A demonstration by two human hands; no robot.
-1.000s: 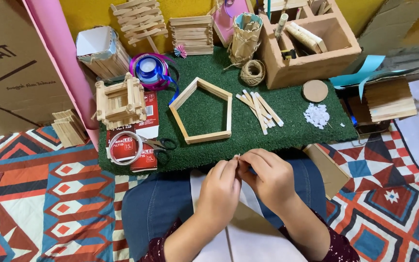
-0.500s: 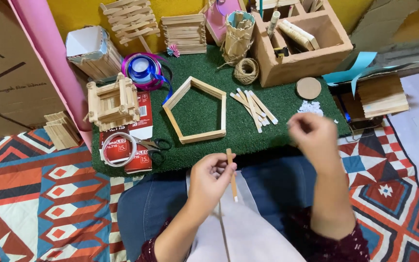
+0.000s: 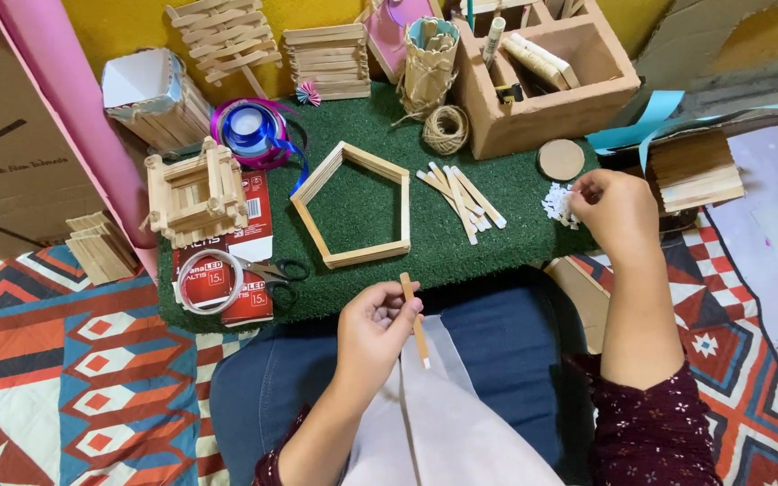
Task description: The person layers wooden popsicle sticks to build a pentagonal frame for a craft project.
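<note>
1. The left hand sits low over the person's lap, fingers curled around 1 wooden craft stick, which it pinches near the upper end; the stick slants down to the right over a pale cloth.
2. The right hand reaches out to the right edge of the green turf mat, fingertips closed on a small white paper flower (how much of it is gripped cannot be told, since the fingers hide part of it).
3. On the mat, between the 2 hands, lies a house-shaped stick frame, flat, with its peak pointing away from the person.
4. Just right of the frame is a loose bundle of craft sticks, near a ball of twine.
5. A round wooden disc rests beyond the right hand, in front of a brown box organiser.
6. Left of the frame stands a small stick cabin, beside a red carton with a tape ring and scissors on it.
7. A spool of blue ribbon lies behind the cabin.
</note>
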